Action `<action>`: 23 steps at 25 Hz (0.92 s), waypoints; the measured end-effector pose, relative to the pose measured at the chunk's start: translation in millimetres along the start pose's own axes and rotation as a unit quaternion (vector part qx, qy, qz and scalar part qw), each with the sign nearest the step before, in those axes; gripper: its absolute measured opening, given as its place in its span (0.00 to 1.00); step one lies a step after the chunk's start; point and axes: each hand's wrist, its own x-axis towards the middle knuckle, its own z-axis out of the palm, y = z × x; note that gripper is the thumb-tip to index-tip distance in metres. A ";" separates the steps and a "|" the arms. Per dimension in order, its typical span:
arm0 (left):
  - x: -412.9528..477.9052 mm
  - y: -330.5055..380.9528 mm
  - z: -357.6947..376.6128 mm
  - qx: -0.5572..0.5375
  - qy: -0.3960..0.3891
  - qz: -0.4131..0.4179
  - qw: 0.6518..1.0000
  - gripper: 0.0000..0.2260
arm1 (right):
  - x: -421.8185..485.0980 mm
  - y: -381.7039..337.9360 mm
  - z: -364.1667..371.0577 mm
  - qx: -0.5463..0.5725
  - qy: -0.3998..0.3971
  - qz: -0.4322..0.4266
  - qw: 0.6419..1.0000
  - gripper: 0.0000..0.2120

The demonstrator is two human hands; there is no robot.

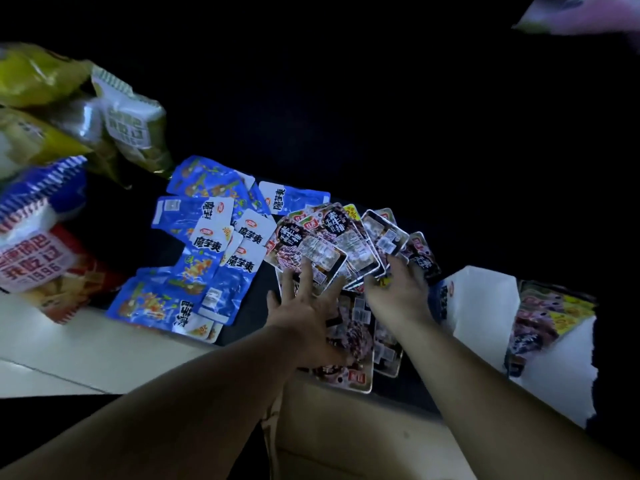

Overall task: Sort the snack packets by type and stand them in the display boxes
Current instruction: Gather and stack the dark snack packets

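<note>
Both hands are down on the heap of dark purple packets, which lies fanned out on the black table near its close edge. The left hand rests flat on the heap with its fingers spread wide and holds nothing. The right hand sits just to the right of it, with its fingers bent down into the fanned packets. I cannot tell whether they pinch any.

Just left of that heap, and touching it, is a loose spread of blue packets. Some lie face up and some show their white backs. Further left, at the table's end, stand big puffed bags: yellow-green ones at the far side and a blue, white and red one nearer.

To the right of the right hand is a white display box with its top open. More dark packets with yellow corners stand packed inside it. A pale floor shows below the table edge. Something pale and blurred sits at the far right corner.
</note>
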 end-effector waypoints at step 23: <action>-10.0 -13.0 29.2 -0.013 0.171 0.046 0.984 0.43 | -14.7 -3.2 8.3 0.005 -0.081 -0.021 0.997 0.30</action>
